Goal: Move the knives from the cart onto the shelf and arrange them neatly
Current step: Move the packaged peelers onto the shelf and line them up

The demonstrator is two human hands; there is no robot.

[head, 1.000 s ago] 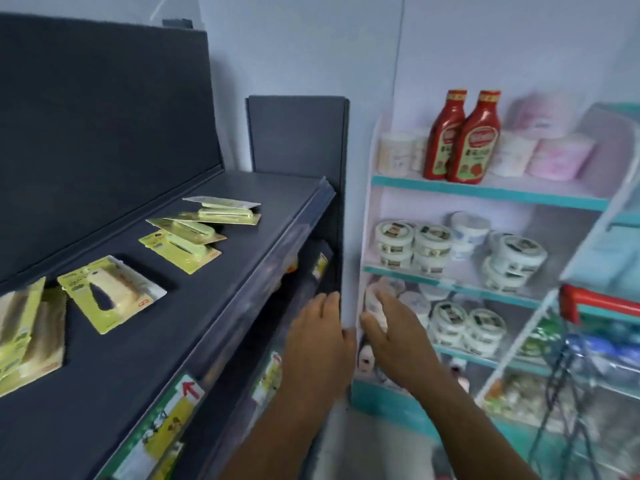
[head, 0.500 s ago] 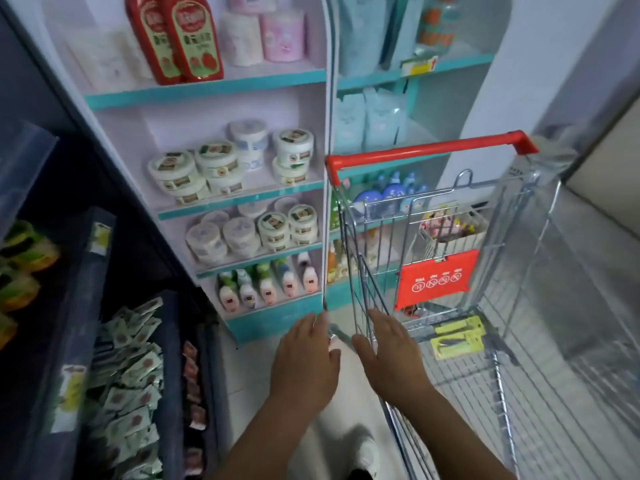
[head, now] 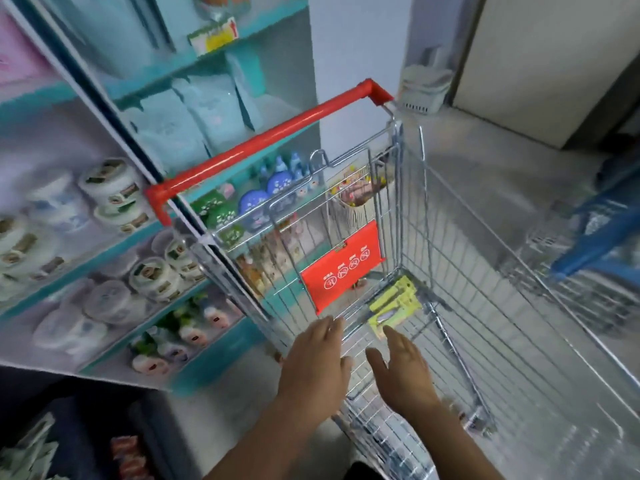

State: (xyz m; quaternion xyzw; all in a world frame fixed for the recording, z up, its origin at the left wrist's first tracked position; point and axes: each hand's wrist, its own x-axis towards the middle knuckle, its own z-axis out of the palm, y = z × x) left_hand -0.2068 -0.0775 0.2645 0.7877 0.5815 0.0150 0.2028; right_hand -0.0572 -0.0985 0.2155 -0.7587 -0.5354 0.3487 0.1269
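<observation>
Packaged knives (head: 394, 304) lie in the cart (head: 485, 271) just beyond both empty, loose-fingered hands (head: 360, 368).

Wire cart (head: 450, 258), red handle bar at its near-left end. On the basket floor, just below the cart's red warning flap (head: 341, 266), lie yellow-green carded knife packs (head: 394, 303), overlapping in a loose stack. The cart itself stands on a pale tiled floor (head: 485, 161).

To your left stood a white shelving unit (head: 86, 98) with teal edges, stocked with tubs (head: 114, 188) and blue pouches (head: 194, 112). A pale wall (head: 356, 39) rose ahead, above a grey floor (head: 485, 174) and a white basket (head: 424, 90).
</observation>
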